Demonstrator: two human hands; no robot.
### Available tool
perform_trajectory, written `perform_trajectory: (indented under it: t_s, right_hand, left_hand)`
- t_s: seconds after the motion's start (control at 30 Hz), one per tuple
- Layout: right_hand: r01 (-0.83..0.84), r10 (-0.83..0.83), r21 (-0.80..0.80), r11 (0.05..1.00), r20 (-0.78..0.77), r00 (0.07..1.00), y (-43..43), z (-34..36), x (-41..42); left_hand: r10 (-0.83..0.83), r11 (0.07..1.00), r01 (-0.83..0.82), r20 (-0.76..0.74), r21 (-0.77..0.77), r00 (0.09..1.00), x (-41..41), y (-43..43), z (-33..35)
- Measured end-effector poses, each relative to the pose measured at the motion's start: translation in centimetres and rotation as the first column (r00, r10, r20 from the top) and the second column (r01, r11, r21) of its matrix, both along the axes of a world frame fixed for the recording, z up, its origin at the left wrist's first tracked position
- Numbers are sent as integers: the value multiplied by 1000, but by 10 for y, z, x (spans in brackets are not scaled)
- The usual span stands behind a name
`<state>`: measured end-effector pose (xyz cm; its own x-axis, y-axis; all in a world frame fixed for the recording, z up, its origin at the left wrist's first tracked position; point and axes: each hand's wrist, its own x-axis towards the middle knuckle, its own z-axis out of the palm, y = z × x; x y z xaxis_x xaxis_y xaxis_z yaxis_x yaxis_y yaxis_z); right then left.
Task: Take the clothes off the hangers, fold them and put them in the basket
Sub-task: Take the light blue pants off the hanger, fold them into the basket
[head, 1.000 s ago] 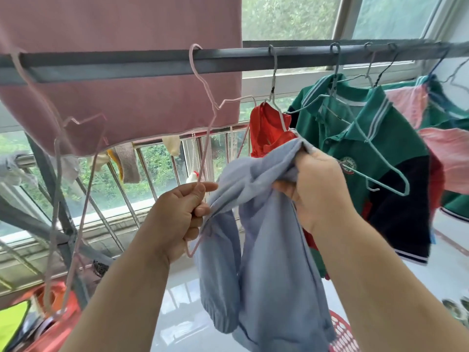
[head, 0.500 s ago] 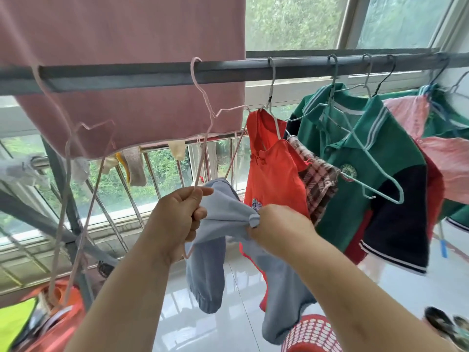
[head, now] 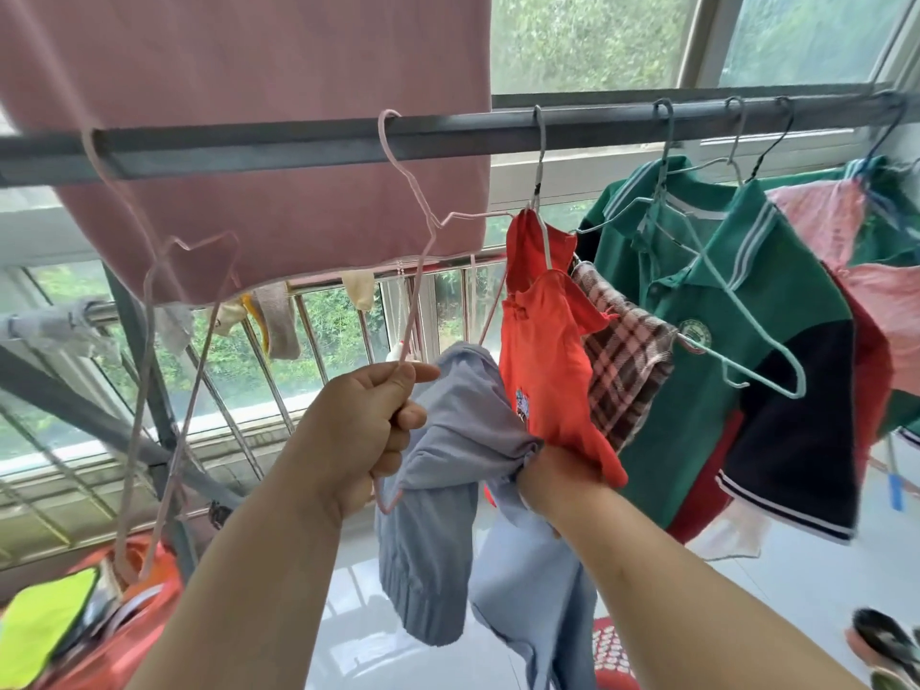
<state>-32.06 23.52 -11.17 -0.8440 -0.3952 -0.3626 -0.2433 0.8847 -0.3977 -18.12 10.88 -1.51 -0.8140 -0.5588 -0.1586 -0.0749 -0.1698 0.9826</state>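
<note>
Trousers (head: 448, 440) below the rail (head: 298, 141) are being pulled off the pink hanger (head: 431, 222), itself being gripped by the curled left hand (head: 363, 435), while being clutched by the right hand (head: 552, 483); folding is likely being called for next.

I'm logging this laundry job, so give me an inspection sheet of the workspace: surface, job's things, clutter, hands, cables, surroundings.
Surface: glossy white floor.
Job's things: blue-grey trousers held at a pink hanger hooked on the grey rail; orange top, checked garment and green polo shirt hang on hangers; red basket below.
Clutter: spare hanger at left, empty; shoes on the floor, right.
Hands: left hand grips the pink hanger's wire; right hand grips the trousers.
Cables: nothing seen.
Surroundings: pink sheet over the rail; barred window, greenery outside.
</note>
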Motion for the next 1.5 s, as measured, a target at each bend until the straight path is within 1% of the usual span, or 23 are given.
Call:
perform_trajectory:
  t_s: [0.1, 0.2, 0.33, 0.4, 0.43, 0.5, 0.53, 0.57, 0.6, 0.67, 0.73, 0.83, 0.9, 0.97, 1.03, 1.1, 1.13, 1.2, 1.27, 1.33, 1.4, 1.43, 1.5]
  right_hand:
    - [-52, 53, 78, 996, -19, 998, 2, -15, 0]
    - [-45, 41, 52, 998, 84, 996, -1, -13, 6]
    - [-80, 82, -30, 996, 63, 995, -14, -14, 6]
    - [-53, 76, -233, 971, 90, 993, -24, -11, 10]
    - [-23, 81, -385, 923, 134, 988, -30, -5, 13]
    - [56, 150, -641, 765, 262, 953, -41, 17, 23]
    - [76, 200, -706, 704, 299, 933, -47, 30, 27]
    - [68, 244, -739, 670, 306, 920, -54, 40, 29]
    - [25, 287, -744, 668, 288, 914, -60, 49, 32]
    - [-61, 329, -703, 709, 253, 910, -70, 59, 36]
    - [-66, 308, -645, 761, 270, 912, -76, 60, 39]
    - [-137, 307, -601, 787, 188, 933, -79, 49, 42]
    - [-112, 276, -625, 772, 171, 946, -84, 39, 45]
    - [-73, 223, -609, 790, 175, 959, -90, 31, 45]
    - [28, 178, -605, 796, 277, 944, -90, 30, 44]
    - [167, 183, -644, 746, 440, 879, -87, 34, 43]
    - [176, 213, -659, 731, 466, 859, -86, 36, 44]
    - [89, 260, -669, 738, 404, 877, -90, 41, 48]
    - [7, 244, -631, 776, 310, 919, -99, 43, 50]
    - [-111, 257, -587, 802, 172, 951, -106, 42, 49]
    - [-208, 284, -590, 780, 38, 958, -106, 37, 44]
    - [-214, 284, -616, 758, 17, 959, -104, 31, 41]
    - [-147, 251, -691, 708, 51, 967, -99, 21, 38]
  left_hand:
    - [5, 1000, -5, 12, -17, 1000, 3, -4, 2]
    - [18, 998, -17, 23, -60, 1000, 5, -8, 3]
    - [64, 990, -58, 41, -126, 997, 10, -19, 3]
    - [82, 991, -76, 47, -113, 996, 11, -22, 0]
    - [90, 992, -86, 41, -96, 995, 11, -23, -2]
    - [107, 991, -104, 30, -85, 994, 10, -23, -4]
    - [109, 991, -106, 26, -84, 994, 10, -24, -4]
    - [103, 992, -101, 22, -80, 994, 9, -23, -5]
    - [94, 993, -93, 15, -71, 995, 9, -22, -5]
    - [88, 994, -87, 7, -68, 996, 8, -20, -5]
    - [105, 990, -103, 15, -97, 994, 8, -20, -5]
    - [99, 994, -100, -12, -48, 995, 8, -17, -5]
    - [96, 995, -97, -20, -33, 995, 8, -17, -6]
    - [89, 996, -90, -20, -21, 996, 9, -19, -5]
    - [72, 997, -72, -17, -3, 997, 12, -23, -4]
    - [51, 999, -51, -10, 5, 999, 15, -26, -2]
    - [47, 999, -46, -12, 6, 999, 16, -27, -2]
    - [50, 999, -50, -20, 8, 999, 14, -26, -4]
    - [54, 999, -54, -29, 2, 998, 12, -23, -7]
    - [56, 998, -56, -42, 4, 998, 10, -22, -9]
    - [62, 998, -61, -44, 18, 997, 10, -24, -10]
    - [63, 998, -62, -38, 21, 997, 11, -25, -11]
    - [58, 998, -57, -32, 14, 998, 11, -28, -11]
